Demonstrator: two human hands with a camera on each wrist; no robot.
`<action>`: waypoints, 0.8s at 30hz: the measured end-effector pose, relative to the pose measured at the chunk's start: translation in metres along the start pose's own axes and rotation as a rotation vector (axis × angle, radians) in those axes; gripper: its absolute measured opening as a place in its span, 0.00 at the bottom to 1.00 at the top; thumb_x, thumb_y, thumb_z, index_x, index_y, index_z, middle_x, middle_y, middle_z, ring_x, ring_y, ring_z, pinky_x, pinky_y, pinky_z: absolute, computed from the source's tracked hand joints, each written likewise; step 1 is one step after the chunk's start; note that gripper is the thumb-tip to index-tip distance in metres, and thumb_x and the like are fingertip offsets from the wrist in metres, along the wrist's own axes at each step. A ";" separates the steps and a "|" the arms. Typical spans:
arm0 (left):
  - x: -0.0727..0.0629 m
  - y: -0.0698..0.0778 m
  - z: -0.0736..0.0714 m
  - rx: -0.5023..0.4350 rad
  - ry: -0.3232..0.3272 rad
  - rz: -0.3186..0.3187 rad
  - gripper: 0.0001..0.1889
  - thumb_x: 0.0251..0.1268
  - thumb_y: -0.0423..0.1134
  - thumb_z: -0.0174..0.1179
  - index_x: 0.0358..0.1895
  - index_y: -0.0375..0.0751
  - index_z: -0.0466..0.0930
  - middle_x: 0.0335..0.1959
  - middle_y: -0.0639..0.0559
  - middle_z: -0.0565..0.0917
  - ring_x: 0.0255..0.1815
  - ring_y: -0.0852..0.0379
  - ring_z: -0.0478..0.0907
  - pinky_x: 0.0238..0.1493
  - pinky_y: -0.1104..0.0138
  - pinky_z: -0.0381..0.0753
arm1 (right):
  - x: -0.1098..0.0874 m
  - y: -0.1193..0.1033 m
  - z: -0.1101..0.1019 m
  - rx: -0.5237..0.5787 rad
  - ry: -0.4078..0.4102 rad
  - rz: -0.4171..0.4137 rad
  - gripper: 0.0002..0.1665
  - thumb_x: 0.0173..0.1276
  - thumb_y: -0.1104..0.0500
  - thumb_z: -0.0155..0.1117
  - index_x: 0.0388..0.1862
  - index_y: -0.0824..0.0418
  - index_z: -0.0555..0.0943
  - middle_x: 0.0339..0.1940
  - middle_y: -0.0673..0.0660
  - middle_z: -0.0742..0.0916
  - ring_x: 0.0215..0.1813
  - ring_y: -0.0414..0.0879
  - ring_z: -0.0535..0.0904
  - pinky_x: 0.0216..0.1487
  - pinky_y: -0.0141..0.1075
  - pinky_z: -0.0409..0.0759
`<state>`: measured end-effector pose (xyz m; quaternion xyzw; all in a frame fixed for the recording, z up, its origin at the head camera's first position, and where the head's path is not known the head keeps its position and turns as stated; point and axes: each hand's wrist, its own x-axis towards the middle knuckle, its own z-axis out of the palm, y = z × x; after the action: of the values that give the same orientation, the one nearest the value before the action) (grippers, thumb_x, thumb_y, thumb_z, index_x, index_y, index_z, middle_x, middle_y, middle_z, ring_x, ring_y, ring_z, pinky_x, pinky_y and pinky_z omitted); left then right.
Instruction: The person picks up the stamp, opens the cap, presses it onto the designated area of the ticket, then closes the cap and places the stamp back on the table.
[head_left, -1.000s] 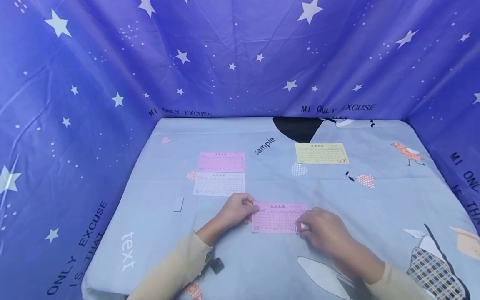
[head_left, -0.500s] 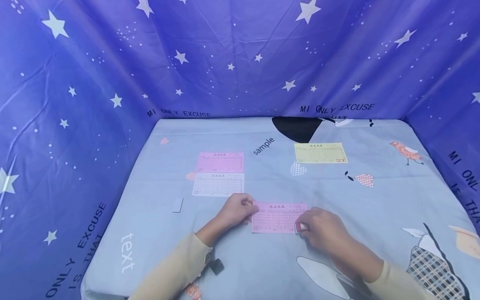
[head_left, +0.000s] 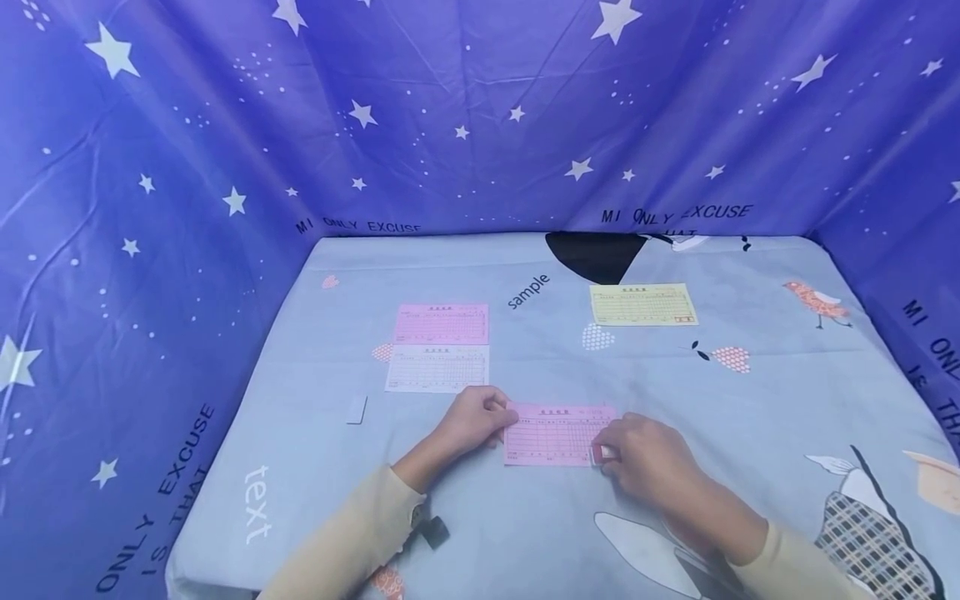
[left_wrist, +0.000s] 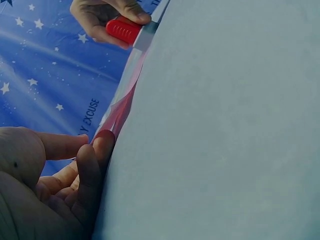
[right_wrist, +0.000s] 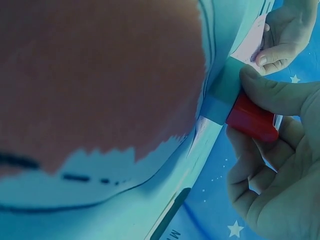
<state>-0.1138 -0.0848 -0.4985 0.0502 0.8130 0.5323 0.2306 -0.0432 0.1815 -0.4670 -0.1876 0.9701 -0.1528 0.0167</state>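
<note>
A pink printed slip [head_left: 551, 437] lies in front of me on the cloth, its lower right corner partly covered. My left hand [head_left: 471, 417] pinches its left edge between thumb and fingers; in the left wrist view that edge of the pink slip [left_wrist: 122, 107] is lifted and bent. With thumb and fingers, my right hand [head_left: 647, 458] grips a stamp [right_wrist: 252, 118], which has a ridged red handle and a clear block below. The stamp stands on the slip's lower right corner; its underside is hidden.
Farther left, another pink slip [head_left: 442, 323] lies edge to edge with a white slip [head_left: 437, 369]. A yellow slip [head_left: 643, 305] with a red mark lies at the back right. A small flat white piece [head_left: 356, 409] rests left. Starry blue curtains [head_left: 480, 108] surround the table.
</note>
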 end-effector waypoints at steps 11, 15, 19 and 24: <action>0.002 -0.002 0.002 0.013 0.003 0.018 0.03 0.63 0.32 0.67 0.36 0.36 0.82 0.23 0.49 0.84 0.14 0.59 0.73 0.16 0.71 0.74 | -0.002 0.000 0.000 0.018 0.001 0.009 0.15 0.48 0.64 0.80 0.25 0.45 0.83 0.22 0.38 0.78 0.29 0.37 0.69 0.30 0.34 0.70; 0.002 -0.004 0.003 0.019 0.003 0.029 0.03 0.64 0.32 0.66 0.36 0.36 0.82 0.22 0.50 0.84 0.13 0.59 0.73 0.15 0.71 0.74 | -0.003 0.002 0.002 0.017 0.014 -0.007 0.16 0.47 0.63 0.80 0.24 0.44 0.81 0.23 0.37 0.78 0.29 0.37 0.69 0.30 0.34 0.71; 0.002 -0.003 0.003 0.027 0.004 0.029 0.03 0.63 0.33 0.67 0.36 0.37 0.82 0.22 0.51 0.84 0.13 0.60 0.73 0.15 0.72 0.74 | -0.003 0.003 0.002 0.017 0.019 -0.019 0.17 0.47 0.63 0.80 0.24 0.44 0.81 0.22 0.37 0.78 0.29 0.37 0.69 0.30 0.34 0.71; 0.001 -0.002 0.003 0.018 0.007 0.012 0.03 0.63 0.33 0.67 0.37 0.37 0.82 0.23 0.50 0.84 0.14 0.59 0.74 0.16 0.72 0.75 | -0.003 0.002 0.001 0.015 0.024 -0.027 0.16 0.47 0.64 0.80 0.25 0.45 0.82 0.24 0.38 0.80 0.30 0.37 0.70 0.31 0.34 0.72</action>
<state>-0.1129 -0.0823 -0.5012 0.0553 0.8183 0.5264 0.2240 -0.0416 0.1841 -0.4689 -0.1986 0.9665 -0.1628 0.0043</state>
